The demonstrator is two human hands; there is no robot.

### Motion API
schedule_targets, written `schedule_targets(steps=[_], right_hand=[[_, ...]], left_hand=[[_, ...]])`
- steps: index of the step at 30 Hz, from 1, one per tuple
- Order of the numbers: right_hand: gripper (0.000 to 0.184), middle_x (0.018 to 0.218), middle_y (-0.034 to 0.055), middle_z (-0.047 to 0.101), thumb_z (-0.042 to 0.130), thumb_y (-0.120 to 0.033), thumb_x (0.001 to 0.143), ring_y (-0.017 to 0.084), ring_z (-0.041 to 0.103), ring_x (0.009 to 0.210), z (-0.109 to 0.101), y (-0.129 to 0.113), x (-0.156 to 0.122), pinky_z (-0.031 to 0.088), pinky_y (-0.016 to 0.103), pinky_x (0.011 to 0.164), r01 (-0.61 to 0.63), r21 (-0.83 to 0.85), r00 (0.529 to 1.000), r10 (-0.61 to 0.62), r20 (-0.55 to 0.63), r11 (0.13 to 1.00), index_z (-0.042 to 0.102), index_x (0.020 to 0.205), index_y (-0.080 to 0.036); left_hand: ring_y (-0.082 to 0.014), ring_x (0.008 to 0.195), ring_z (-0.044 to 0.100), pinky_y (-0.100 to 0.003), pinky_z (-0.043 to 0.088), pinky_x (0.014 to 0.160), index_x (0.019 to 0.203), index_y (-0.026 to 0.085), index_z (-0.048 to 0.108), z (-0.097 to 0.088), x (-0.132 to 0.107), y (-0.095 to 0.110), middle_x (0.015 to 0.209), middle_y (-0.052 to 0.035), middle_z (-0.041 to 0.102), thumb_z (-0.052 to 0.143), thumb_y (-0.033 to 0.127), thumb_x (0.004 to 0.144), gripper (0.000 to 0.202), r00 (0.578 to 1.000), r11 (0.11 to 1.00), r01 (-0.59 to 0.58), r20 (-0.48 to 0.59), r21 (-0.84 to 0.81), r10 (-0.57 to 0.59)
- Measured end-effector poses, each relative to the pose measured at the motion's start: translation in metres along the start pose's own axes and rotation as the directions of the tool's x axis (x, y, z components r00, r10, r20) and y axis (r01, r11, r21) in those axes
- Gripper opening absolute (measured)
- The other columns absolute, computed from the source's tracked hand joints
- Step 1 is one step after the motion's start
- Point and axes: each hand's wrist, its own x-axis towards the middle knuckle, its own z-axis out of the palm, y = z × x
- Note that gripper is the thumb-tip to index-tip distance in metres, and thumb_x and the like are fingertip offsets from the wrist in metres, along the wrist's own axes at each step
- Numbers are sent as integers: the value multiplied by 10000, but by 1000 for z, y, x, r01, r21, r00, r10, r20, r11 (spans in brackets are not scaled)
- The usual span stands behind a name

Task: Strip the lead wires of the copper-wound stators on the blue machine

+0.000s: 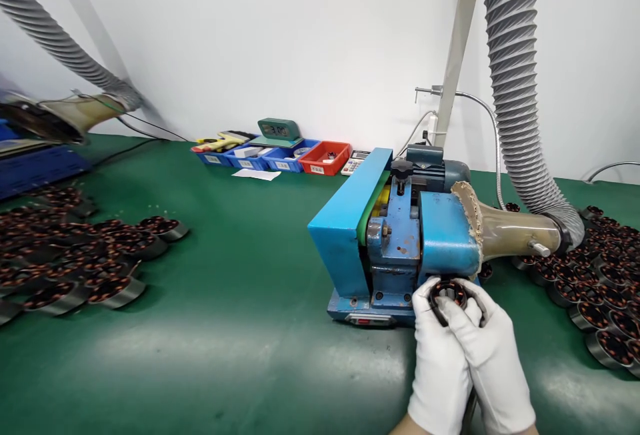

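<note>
Both my hands wear white gloves and together grip one round motor stator (449,293) with copper windings. My left hand (437,361) curls around its left side. My right hand (493,355) wraps its right side with fingers over the rim. I hold the stator up against the front lower opening of a blue bench machine (395,241), just below its blue hood.
Many stators lie in a pile at the left (75,255) and another at the right (595,275). A grey ribbed extraction hose (515,88) runs into the machine's funnel (515,231). Blue and red parts bins (280,155), a green clock (279,129) and a calculator stand at the back.
</note>
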Motion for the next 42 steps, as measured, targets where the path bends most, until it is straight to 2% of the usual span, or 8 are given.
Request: schedule_targets(steps=[8, 12, 15, 20, 27, 32, 37, 42], right_hand=[[246, 890, 74, 764, 792, -278, 583, 261, 720, 822, -30, 5, -40, 580, 286, 726, -79, 286, 968, 5, 251, 955, 773, 825, -241], [36, 728, 48, 721, 791, -237, 644, 204, 692, 694, -34, 13, -33, 563, 234, 627, 87, 201, 963, -134, 234, 976, 780, 672, -256], [134, 590, 42, 695, 836, -325, 608, 168, 644, 545, -38, 18, -23, 531, 222, 513, 6, 347, 975, -83, 208, 938, 750, 571, -229], [224, 546, 10, 660, 843, -413, 604, 111, 563, 439, -48, 8, -21, 477, 210, 429, -209, 638, 975, 113, 189, 741, 748, 659, -218], [195, 637, 34, 732, 890, -294, 532, 128, 653, 590, -27, -7, -27, 521, 180, 573, -221, 490, 954, 82, 290, 843, 773, 644, -186], [192, 640, -45, 717, 875, -322, 584, 57, 628, 522, -29, -5, -19, 514, 110, 521, -226, 788, 974, 155, 167, 573, 762, 723, -252], [389, 958, 101, 773, 812, -475, 614, 271, 724, 883, -25, 18, -34, 591, 348, 788, -113, 524, 986, 32, 161, 844, 767, 906, -221], [494, 1029, 90, 760, 823, -246, 555, 293, 707, 962, 3, 26, -32, 591, 360, 810, -17, 260, 999, 7, 39, 965, 696, 1031, -211]], left_hand=[[-250, 923, 663, -359, 569, 770, 1031, 283, 578, -59, -32, 6, 1024, -53, 628, 713, 345, 721, 344, 948, 906, -282, 236, 316, 213], [-271, 996, 621, -420, 524, 897, 1158, 265, 530, -67, -32, 9, 1074, -79, 583, 722, 233, 678, 518, 834, 789, -506, 430, 348, 345], [-205, 878, 617, -335, 560, 744, 1235, 307, 426, -68, -34, 10, 1035, -48, 492, 676, 90, 662, 662, 716, 655, -672, 525, 344, 460], [-163, 822, 603, -269, 559, 657, 1213, 303, 400, -74, -36, 22, 1079, -43, 435, 621, 57, 642, 661, 734, 624, -666, 509, 409, 449], [-225, 941, 599, -349, 562, 789, 1225, 297, 414, -75, -29, 22, 1014, -49, 495, 634, 98, 636, 659, 610, 566, -771, 592, 291, 526], [-182, 798, 612, -341, 577, 702, 1167, 345, 414, -72, -35, 18, 1025, -35, 481, 602, 32, 651, 633, 713, 665, -676, 514, 319, 478], [-250, 996, 606, -430, 551, 867, 1192, 356, 441, -64, -24, 6, 1153, -53, 492, 683, 118, 664, 628, 813, 707, -579, 342, 406, 470], [-269, 1095, 582, -455, 493, 958, 1170, 236, 498, -46, -8, -5, 1186, -112, 525, 653, 301, 744, 458, 935, 874, -343, 208, 343, 285]])
